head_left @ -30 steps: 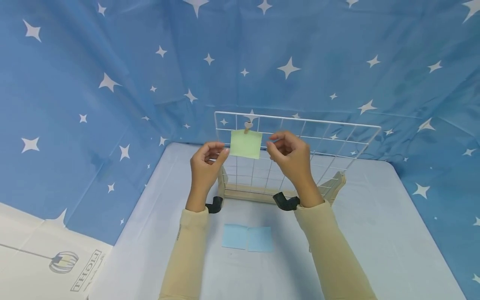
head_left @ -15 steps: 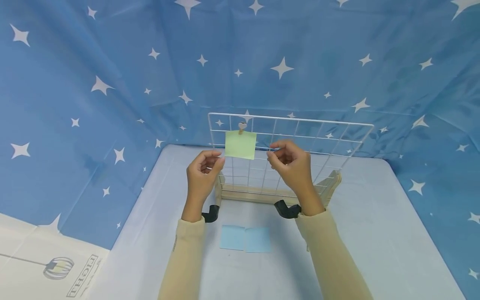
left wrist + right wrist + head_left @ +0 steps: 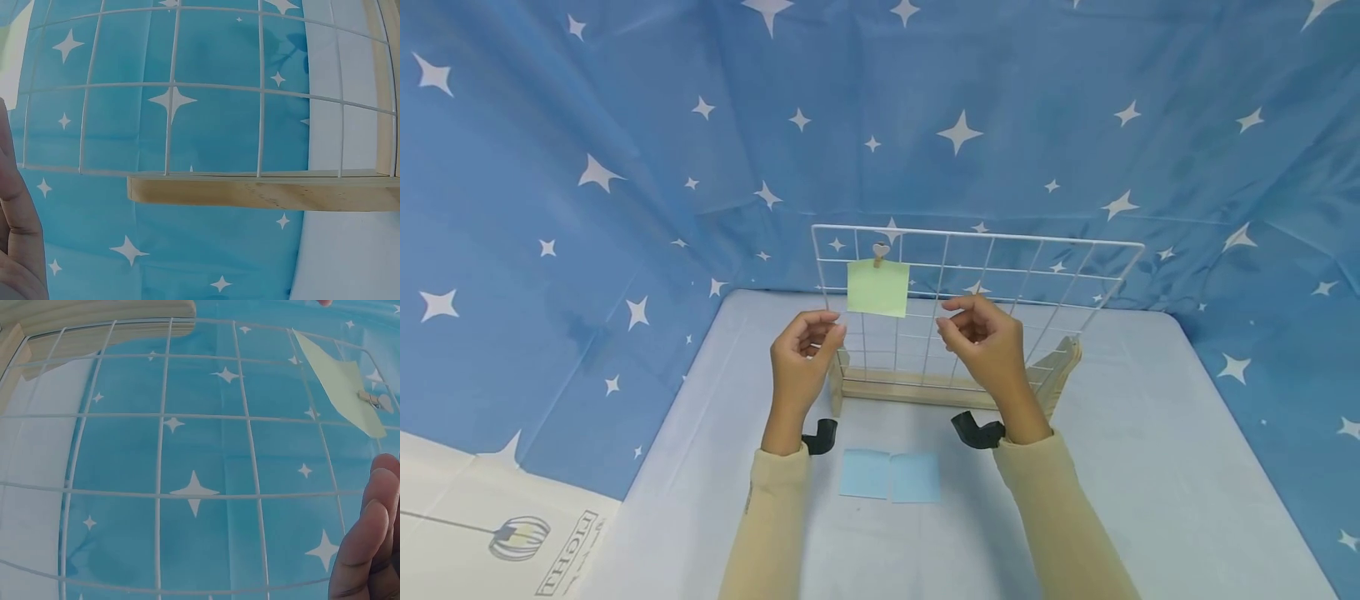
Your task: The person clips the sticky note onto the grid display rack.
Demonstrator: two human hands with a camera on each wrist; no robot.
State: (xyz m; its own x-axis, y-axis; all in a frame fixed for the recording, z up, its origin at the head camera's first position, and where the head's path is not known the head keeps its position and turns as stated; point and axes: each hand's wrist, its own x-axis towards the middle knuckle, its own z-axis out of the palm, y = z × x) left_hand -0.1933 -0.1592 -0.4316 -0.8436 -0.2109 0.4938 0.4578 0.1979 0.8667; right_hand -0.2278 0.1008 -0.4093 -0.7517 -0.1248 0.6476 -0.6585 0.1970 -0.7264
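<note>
A pale green paper note (image 3: pixel 877 292) hangs near the upper left of a white wire grid (image 3: pixel 977 235). A small wooden clothespin with a white heart (image 3: pixel 881 251) pins its top edge. My left hand (image 3: pixel 801 354) is just left of and below the note, fingers loosely bent and holding nothing. On the other side, my right hand (image 3: pixel 988 337) hovers before the grid, thumb and forefinger apart with nothing between them. The right wrist view shows the note (image 3: pixel 340 384) standing out at an angle from the wires, beyond the right fingers (image 3: pixel 362 550).
The grid stands in a wooden base (image 3: pixel 917 390) on a white-covered table (image 3: pixel 1150 467). Two light blue paper notes (image 3: pixel 865 474) lie side by side in front of it. A blue curtain with white stars (image 3: pixel 1037 83) hangs behind, and a printed white cloth (image 3: pixel 445 517) is at lower left.
Both hands have drawn down and slightly back from the green note, the right one also lower along the grid. The note stays clipped. The head view has shifted slightly.
</note>
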